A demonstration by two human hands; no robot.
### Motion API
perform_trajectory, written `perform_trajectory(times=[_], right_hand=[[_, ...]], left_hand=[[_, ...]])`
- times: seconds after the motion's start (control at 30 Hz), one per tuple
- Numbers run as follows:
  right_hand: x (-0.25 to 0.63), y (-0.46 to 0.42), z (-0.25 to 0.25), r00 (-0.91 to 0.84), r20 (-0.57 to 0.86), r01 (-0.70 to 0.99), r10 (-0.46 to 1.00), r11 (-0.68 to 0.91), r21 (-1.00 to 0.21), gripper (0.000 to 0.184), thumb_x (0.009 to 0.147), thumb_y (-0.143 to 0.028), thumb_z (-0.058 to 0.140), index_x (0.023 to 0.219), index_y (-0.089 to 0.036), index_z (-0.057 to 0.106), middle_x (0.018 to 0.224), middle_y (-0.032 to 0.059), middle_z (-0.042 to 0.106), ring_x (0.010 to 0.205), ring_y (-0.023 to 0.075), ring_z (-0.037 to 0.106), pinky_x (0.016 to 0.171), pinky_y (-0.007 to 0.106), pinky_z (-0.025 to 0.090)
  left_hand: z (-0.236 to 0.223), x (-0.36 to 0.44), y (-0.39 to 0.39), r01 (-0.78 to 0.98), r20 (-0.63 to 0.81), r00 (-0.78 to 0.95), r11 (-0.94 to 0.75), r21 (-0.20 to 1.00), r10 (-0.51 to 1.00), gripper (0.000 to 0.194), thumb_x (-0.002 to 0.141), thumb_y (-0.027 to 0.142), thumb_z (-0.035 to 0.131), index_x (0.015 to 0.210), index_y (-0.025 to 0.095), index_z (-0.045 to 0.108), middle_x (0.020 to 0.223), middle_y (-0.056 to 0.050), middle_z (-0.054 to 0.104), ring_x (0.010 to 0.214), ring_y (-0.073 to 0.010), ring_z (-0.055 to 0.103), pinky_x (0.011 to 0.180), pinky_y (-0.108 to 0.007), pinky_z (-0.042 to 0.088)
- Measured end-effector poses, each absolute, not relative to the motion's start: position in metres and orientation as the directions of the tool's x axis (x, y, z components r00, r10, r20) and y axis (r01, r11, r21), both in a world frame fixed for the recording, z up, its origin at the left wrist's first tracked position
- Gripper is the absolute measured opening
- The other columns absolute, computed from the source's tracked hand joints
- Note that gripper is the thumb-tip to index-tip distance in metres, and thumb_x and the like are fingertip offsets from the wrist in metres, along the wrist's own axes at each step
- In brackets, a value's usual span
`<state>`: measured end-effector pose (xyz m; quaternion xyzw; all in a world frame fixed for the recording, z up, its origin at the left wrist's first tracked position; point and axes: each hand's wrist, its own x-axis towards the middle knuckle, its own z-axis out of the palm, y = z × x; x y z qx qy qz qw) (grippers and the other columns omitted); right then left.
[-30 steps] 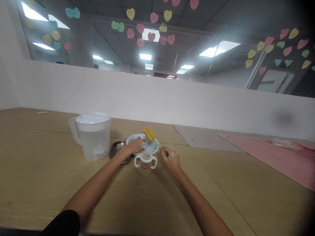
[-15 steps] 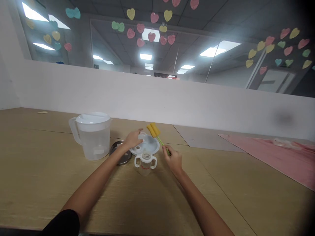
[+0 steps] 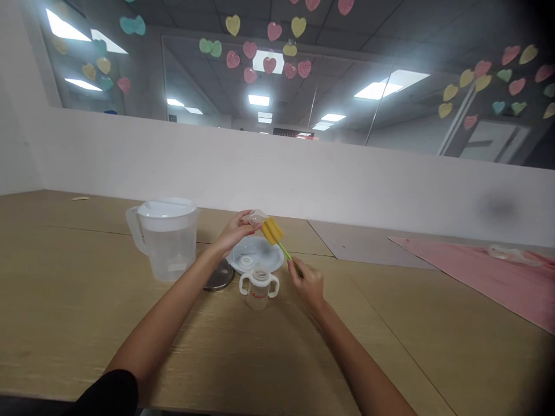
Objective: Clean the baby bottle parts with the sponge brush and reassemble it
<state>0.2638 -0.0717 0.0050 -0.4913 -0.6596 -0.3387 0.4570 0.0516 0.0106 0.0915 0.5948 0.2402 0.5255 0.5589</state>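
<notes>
My left hand [image 3: 235, 232] is raised above the table, shut on a small clear dome-shaped piece [image 3: 256, 217], possibly a bottle teat. My right hand [image 3: 309, 283] grips the green handle of a yellow sponge bottle brush [image 3: 272, 231]. The sponge head touches or nearly touches the clear piece. Below my hands, a white shallow dish [image 3: 255, 263] holds a small clear ring. A clear two-handled baby cup [image 3: 259, 293] with red lettering stands in front of the dish, nearest my right hand.
A lidded plastic pitcher [image 3: 168, 254] with water stands left of a round metal lid [image 3: 219, 275]. A pink mat [image 3: 477, 274] lies at the right, with a clear object [image 3: 511, 253] on it. A white partition runs along the wooden table's far side.
My left hand has lifted the clear piece up off the dish. The sponge head has moved closer to that piece, and the dish now shows uncovered beneath my hands.
</notes>
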Motion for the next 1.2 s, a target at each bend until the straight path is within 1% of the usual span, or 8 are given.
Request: perform_trajectory(times=[0.17,0.4,0.63,0.8,0.9,1.03,1.13,1.2], right_hand=[[0.270,-0.069,0.004,-0.180,0.939,0.964,0.292,0.242,0.110,0.034,0.092,-0.030,0.043,0.083,-0.013,0.070,0.052,0.0031,0.062,0.044,0.0074,0.050,0.049,0.021,0.031],[0.267,-0.074,0.007,-0.293,0.892,0.943,0.344,0.260,0.210,0.030,0.092,-0.029,0.045,0.086,-0.015,0.070,0.050,0.0020,0.059,0.045,0.0079,0.049,0.049,0.022,0.032],[0.266,-0.077,0.005,-0.277,0.901,0.922,0.333,0.356,0.153,0.026,0.091,-0.024,0.045,0.083,-0.013,0.068,0.055,0.0033,0.062,0.046,0.0081,0.051,0.050,0.021,0.033],[0.263,-0.079,0.006,-0.251,0.917,0.919,0.311,0.373,0.126,0.025,0.091,-0.022,0.045,0.081,-0.013,0.066,0.055,0.0020,0.061,0.045,0.0072,0.050,0.051,0.021,0.034],[0.262,-0.081,0.007,-0.324,0.908,0.916,0.267,0.327,0.231,0.022,0.089,-0.024,0.050,0.079,-0.014,0.067,0.052,0.0013,0.060,0.045,0.0075,0.049,0.051,0.022,0.033],[0.262,-0.084,0.009,-0.395,0.884,0.902,0.250,0.289,0.321,0.018,0.088,-0.024,0.053,0.083,-0.015,0.067,0.049,0.0004,0.057,0.046,0.0081,0.049,0.051,0.024,0.031],[0.262,-0.086,0.009,-0.408,0.886,0.894,0.219,0.294,0.339,0.015,0.087,-0.023,0.054,0.086,-0.014,0.067,0.050,0.0002,0.058,0.046,0.0083,0.049,0.052,0.025,0.031],[0.263,-0.085,0.009,-0.404,0.887,0.896,0.224,0.294,0.333,0.016,0.088,-0.023,0.054,0.086,-0.014,0.067,0.051,0.0005,0.058,0.047,0.0082,0.049,0.052,0.024,0.032]], left_hand=[[0.094,0.054,0.005,-0.172,0.387,0.274,-0.351,0.921,0.881,0.047,0.076,0.049,0.060,0.111,0.018,0.053,0.097,-0.007,0.063,0.081,-0.0147,0.062,0.080,-0.031,0.047],[0.088,0.058,0.004,0.088,0.495,0.276,-0.534,0.841,0.824,0.038,0.078,0.047,0.057,0.102,0.018,0.055,0.088,-0.005,0.064,0.080,-0.0158,0.061,0.070,-0.027,0.048],[0.097,0.049,-0.006,-0.062,0.402,0.602,-0.462,0.885,0.690,0.043,0.072,0.029,0.064,0.113,0.019,0.056,0.110,-0.006,0.061,0.104,-0.0192,0.056,0.088,-0.032,0.045],[0.105,0.040,-0.009,-0.032,0.380,0.601,-0.454,0.890,0.703,0.046,0.072,0.033,0.065,0.115,0.019,0.058,0.112,-0.008,0.062,0.103,-0.0207,0.058,0.086,-0.031,0.046],[0.107,0.036,-0.006,0.184,0.390,0.521,-0.545,0.818,0.760,0.044,0.069,0.045,0.066,0.102,0.016,0.065,0.099,-0.008,0.068,0.091,-0.0213,0.062,0.076,-0.029,0.047],[0.112,0.035,-0.013,0.563,0.449,0.388,-0.593,0.576,0.805,0.048,0.075,0.059,0.050,0.068,0.016,0.069,0.061,-0.004,0.066,0.061,-0.0186,0.059,0.059,-0.027,0.041],[0.115,0.037,-0.022,0.678,0.459,0.332,-0.547,0.491,0.824,0.058,0.082,0.061,0.036,0.056,0.016,0.063,0.045,-0.003,0.057,0.049,-0.0163,0.053,0.055,-0.027,0.036],[0.116,0.038,-0.024,0.661,0.475,0.333,-0.560,0.498,0.815,0.056,0.081,0.061,0.037,0.060,0.016,0.064,0.049,-0.003,0.059,0.052,-0.0164,0.055,0.056,-0.026,0.037]])
